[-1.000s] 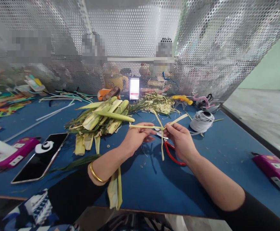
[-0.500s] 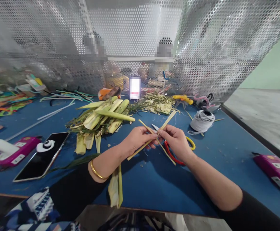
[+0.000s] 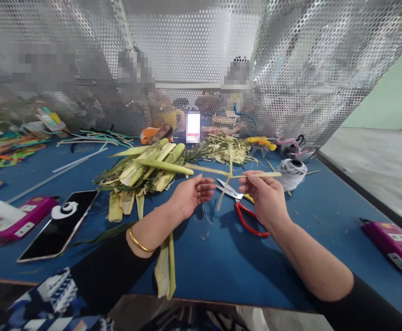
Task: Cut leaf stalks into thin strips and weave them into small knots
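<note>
Cross [image 3: 230,176]: held up above the table [image 3: 201,276], its pale arms pointing to 12, 3, 7 and 9 o'clock.
Right hand [image 3: 268,197]: pinches the 3 o'clock arm.
Left hand [image 3: 191,198]: loosely spread, seemingly empty, just beside the 7 o'clock arm.
Centre: arms look joined, so that part seems done.
Ends: all free, probably unfinished.
Husks [image 3: 149,169]: piled at 9 o'clock, many seemingly unused.
Scissors [image 3: 236,196]: at 5 o'clock, untouched.

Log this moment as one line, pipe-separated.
right hand: holds crossed strips | left hand: open, near strips | scissors: on table, unheld | leaf pile: left of scissors
</note>
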The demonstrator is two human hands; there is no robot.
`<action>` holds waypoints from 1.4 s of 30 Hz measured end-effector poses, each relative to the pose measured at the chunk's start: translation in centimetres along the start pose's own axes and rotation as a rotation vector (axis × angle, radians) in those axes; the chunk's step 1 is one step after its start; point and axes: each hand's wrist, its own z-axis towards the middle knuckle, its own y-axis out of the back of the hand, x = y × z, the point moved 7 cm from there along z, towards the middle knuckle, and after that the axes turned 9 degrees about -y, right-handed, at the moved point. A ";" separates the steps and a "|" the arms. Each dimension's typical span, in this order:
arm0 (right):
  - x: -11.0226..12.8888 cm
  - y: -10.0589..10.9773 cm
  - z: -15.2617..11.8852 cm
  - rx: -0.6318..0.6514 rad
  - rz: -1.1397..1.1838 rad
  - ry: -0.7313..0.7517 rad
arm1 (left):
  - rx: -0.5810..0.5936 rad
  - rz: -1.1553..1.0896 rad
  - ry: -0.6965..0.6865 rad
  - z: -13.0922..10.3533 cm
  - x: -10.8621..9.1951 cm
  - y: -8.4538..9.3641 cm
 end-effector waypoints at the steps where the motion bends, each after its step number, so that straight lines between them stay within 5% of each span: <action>1: 0.1 -0.1 -0.1 0.000 -0.002 0.017 | -0.008 -0.023 -0.013 0.0 0.0 0.0; 6: -1.0 -1.2 -0.8 0.066 -0.074 -0.032 | 0.097 0.166 -0.258 -0.7 -1.0 -1.4; 13: -1.1 -2.2 -1.7 0.149 -0.299 0.049 | -0.033 0.462 -0.315 -0.7 -1.5 -0.3; 21: -0.9 -2.8 -1.8 0.234 -0.399 0.126 | 0.125 0.151 0.055 -1.2 0.9 -1.1; 27: -0.5 -2.2 -2.0 0.135 -0.488 0.190 | 0.010 0.130 -0.065 -0.6 -0.1 -0.4; 35: -1.0 -4.3 -3.6 0.430 -0.910 0.443 | -0.145 0.049 -0.066 -0.3 -0.2 0.7; 42: 2.7 -3.0 -3.5 0.210 -0.963 0.672 | 0.050 0.313 -0.125 -1.1 -0.9 -0.8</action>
